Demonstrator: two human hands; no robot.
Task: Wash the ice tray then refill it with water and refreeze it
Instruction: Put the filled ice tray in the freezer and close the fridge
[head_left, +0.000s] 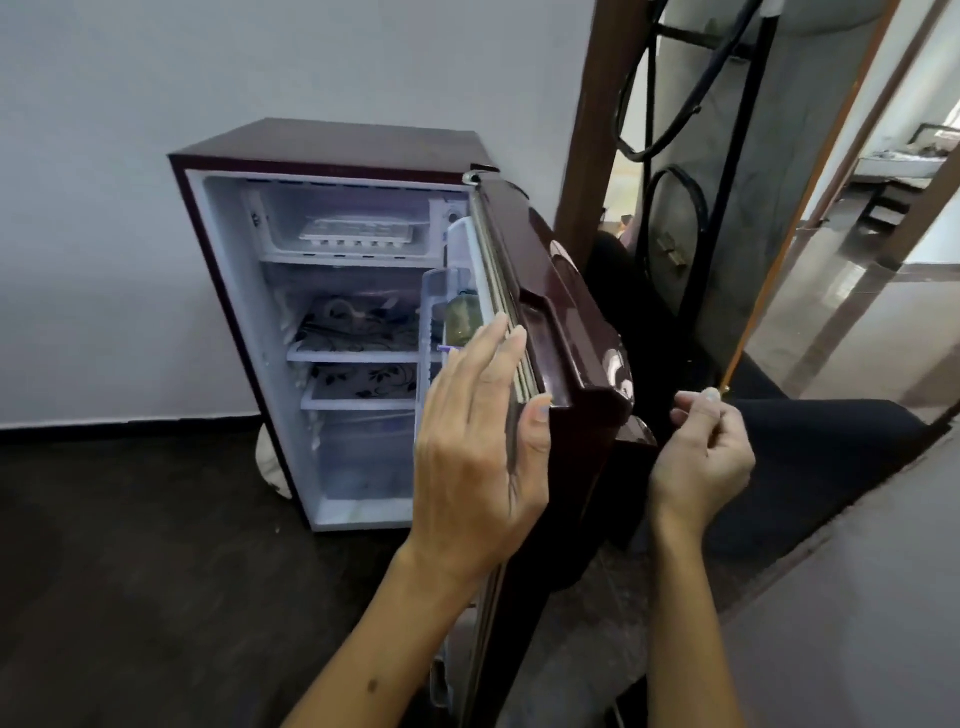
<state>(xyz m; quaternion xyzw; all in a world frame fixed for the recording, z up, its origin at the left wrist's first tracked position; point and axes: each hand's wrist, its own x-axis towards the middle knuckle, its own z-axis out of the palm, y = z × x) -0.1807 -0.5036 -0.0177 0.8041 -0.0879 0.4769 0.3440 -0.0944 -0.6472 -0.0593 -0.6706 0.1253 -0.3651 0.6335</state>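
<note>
A small maroon fridge (332, 145) stands on the dark floor with its door (566, 322) swung open toward me. In the top freezer compartment lies a white ice tray (356, 235). My left hand (478, 447) lies flat against the door's inner edge, fingers straight and thumb hooked over the edge. My right hand (706, 452) hovers just right of the door with its fingers loosely curled, holding nothing that I can make out.
Shelves with patterned liners (358, 338) fill the fridge below the freezer. A door bin (452, 306) holds a jar. A white wall is behind; a wooden doorframe (587, 156) and a black metal stand (727, 156) rise at the right.
</note>
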